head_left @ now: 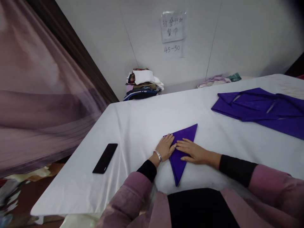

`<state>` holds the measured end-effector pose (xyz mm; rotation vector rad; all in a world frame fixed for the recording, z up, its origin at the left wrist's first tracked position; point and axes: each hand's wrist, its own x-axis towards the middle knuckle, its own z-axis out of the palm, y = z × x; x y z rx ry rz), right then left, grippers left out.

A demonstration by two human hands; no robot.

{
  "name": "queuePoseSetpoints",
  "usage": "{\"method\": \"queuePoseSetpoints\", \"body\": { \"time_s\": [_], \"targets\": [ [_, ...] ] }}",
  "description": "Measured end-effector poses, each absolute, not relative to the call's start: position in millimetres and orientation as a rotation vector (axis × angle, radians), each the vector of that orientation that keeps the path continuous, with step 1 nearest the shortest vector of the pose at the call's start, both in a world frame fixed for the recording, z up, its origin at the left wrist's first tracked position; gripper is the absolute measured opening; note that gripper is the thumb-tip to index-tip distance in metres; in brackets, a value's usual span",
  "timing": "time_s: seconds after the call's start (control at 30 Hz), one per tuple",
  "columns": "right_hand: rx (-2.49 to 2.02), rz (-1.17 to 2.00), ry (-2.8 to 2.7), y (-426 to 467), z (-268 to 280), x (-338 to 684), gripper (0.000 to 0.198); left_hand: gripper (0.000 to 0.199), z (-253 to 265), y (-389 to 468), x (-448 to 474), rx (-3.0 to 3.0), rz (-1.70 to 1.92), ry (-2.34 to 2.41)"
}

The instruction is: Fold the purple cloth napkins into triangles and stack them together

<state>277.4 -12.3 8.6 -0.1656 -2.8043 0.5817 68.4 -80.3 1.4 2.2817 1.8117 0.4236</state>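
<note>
A purple cloth napkin (185,134), folded into a pointed triangle, lies flat on the white-covered table (142,120) in front of me. One tip points to the upper right and another points down toward my body. My left hand (165,146) rests flat on the napkin's left corner, fingers stretched out; a silver bracelet circles that wrist. From the right, my right hand (192,152) lies palm down across the middle of the cloth, its fingertips close to my left thumb. Both hands press on the fabric without gripping it, and they hide part of its folds.
More purple folded cloths (256,106) lie overlapping at the right. A black phone (105,158) sits on the table's left side. Beyond the far edge are a stack of folded clothes (142,85) and some loose fabric (216,80). A pink curtain (42,95) hangs at left.
</note>
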Motion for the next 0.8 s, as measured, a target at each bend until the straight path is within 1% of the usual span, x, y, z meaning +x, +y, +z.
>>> {"method": "queuePoseSetpoints", "body": {
  "time_s": [0.1, 0.2, 0.37, 0.47, 0.57, 0.7, 0.8],
  "targets": [
    [-0.060, 0.565, -2.760, -36, 14, 287, 0.047, 0.045, 4, -79, 66, 2.291, 0.430, 1.811],
    [-0.009, 0.539, -2.758, -56, 19, 286, 0.045, 0.041, 6, -76, 64, 2.321, 0.456, 1.821],
    [-0.078, 0.362, -2.772, -70, 16, 266, 0.035, 0.037, 10, -69, 58, 2.363, 0.547, 1.816],
    [-0.105, 0.336, -2.725, -70, 13, 259, 0.026, 0.036, 11, -66, 53, 2.368, 0.561, 1.796],
    [-0.162, 0.504, -2.590, -69, 15, 259, 0.025, 0.037, 12, -66, 47, 2.343, 0.577, 1.787],
    [-0.300, 0.913, -2.285, -66, 23, 264, 0.030, 0.037, 14, -69, 42, 2.265, 0.619, 1.806],
    [-0.431, 1.177, -2.085, -63, 28, 266, 0.022, 0.036, 15, -71, 40, 2.211, 0.659, 1.804]
  ]
}}
